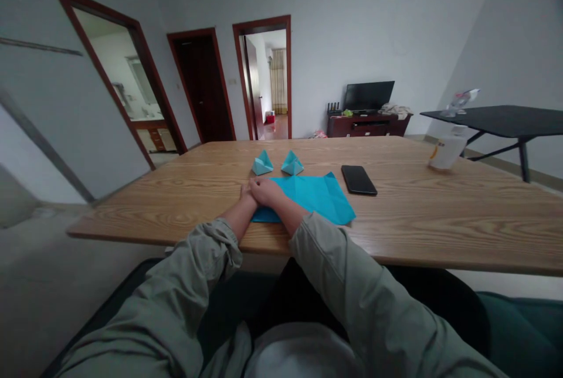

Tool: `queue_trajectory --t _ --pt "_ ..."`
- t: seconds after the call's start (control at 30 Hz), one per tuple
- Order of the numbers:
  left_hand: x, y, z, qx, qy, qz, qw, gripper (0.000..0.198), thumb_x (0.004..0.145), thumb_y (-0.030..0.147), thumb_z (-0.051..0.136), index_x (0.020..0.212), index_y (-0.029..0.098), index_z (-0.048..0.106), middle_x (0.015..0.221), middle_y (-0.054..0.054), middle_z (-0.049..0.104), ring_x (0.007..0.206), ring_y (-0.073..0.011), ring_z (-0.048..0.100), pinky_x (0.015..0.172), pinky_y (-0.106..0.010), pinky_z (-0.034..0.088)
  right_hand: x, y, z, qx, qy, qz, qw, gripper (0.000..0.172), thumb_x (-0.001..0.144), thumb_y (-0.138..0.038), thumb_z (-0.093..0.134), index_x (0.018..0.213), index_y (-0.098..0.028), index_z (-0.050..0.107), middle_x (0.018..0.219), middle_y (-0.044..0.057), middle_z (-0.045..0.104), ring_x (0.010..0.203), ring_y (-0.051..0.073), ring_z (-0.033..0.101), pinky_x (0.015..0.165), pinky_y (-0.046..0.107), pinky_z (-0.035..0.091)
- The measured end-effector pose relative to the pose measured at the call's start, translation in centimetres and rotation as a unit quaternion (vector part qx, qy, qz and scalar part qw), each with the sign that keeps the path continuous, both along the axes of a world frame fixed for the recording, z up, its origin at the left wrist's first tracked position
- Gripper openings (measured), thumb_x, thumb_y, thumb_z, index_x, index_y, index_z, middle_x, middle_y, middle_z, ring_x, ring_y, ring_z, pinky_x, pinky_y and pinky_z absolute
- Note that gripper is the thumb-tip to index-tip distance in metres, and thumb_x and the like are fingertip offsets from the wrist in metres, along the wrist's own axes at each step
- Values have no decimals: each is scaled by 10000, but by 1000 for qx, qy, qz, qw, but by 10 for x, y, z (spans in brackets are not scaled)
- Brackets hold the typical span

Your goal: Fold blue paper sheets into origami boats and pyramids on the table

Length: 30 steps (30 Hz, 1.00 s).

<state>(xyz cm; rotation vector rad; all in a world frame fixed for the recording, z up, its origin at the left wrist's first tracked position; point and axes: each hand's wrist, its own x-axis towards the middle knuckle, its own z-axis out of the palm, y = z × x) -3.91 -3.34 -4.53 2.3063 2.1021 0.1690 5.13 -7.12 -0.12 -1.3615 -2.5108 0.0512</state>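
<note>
A blue sheet of paper (323, 193) with crease lines lies on the wooden table, its far right corner lifted slightly. My right hand (267, 192) reaches across to the sheet's left edge, with its fingers curled in. Tucked against it on the left is my left hand (246, 193), mostly covered, so its fingers do not show. Whether either hand grips the paper's edge is hidden. Just beyond the hands stand two small folded blue paper shapes, a left one (263, 163) and a right one (292, 163), each with a pointed top.
A black phone (359, 180) lies right of the sheet. Farther right stands a whitish translucent cup (447, 151). The wooden table's (422, 214) near edge runs in front of my body. Behind are a black folding table (514, 119) and a television (368, 96) on a cabinet.
</note>
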Motion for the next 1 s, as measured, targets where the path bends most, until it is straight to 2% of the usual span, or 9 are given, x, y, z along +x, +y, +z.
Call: queue_trajectory --t 0.07,0.17,0.27,0.4,0.5,0.67,0.8,0.87,1.0 --pt "1 1 0 -9 8 -1 1000 661 856 423 446 1472 217 321 1562 -107 226 1432 -339 169 1135 -529 181 14 15 -15 -42 45 -47 997 603 998 -412 109 1239 -106 570 1257 155 604 1135 237 568 923 322 411" --pt "4 3 -2 -4 -5 26 1000 648 896 455 319 1490 201 265 1572 -120 183 1436 -347 154 1113 -581 176 41 27 -28 -49 33 -110 992 650 975 -511 162 1292 -73 522 1354 187 524 1254 273 474 1019 365 336" --pt "6 6 -4 6 -24 41 999 681 908 521 200 1477 158 289 1564 -143 200 1431 -350 176 1107 -597 168 65 33 -34 -49 3 -127 991 655 956 -525 244 1388 -65 420 1486 186 359 1382 293 296 1102 420 209" --pt "5 9 -6 11 -21 37 999 715 895 545 188 1474 138 294 1565 -139 197 1430 -346 180 1110 -587 175 97 41 -38 -64 -3 -155 986 687 948 -529 239 1457 -73 310 1535 176 259 1412 304 218 1119 477 145" --pt "3 11 -7 6 -17 42 999 729 883 570 189 1479 163 294 1571 -115 188 1433 -353 164 1110 -592 170 124 46 -39 -75 -18 -176 981 692 940 -536 243 1465 -90 303 1546 163 239 1413 306 213 1124 477 134" --pt "0 12 -5 -1 -16 52 999 787 857 623 195 1490 162 271 1577 -111 162 1435 -365 145 1114 -602 141 160 48 -40 -78 -37 -221 971 724 938 -540 220 1474 -57 272 1541 196 229 1417 313 200 1125 493 122" --pt "-5 14 -1 -5 -25 64 998 823 837 664 213 1488 163 272 1571 -117 188 1433 -359 161 1126 -585 137 170 46 -40 -73 -33 -243 967 729 935 -532 210 1468 -39 282 1537 199 238 1410 320 219 1123 494 148" --pt "-9 17 1 7 -41 83 996 830 833 655 269 1496 157 234 1579 -120 151 1429 -355 178 1131 -555 162 170 45 -40 -69 -31 -244 967 737 931 -536 216 1459 -28 296 1531 207 249 1406 326 227 1121 491 153" --pt "-19 28 8 89 -99 97 986 866 830 552 443 1509 125 117 1591 -142 50 1423 -331 216 1115 -435 270 170 45 -40 -58 -26 -240 969 729 929 -538 227 1436 -26 337 1517 222 273 1394 333 250 1115 489 160"
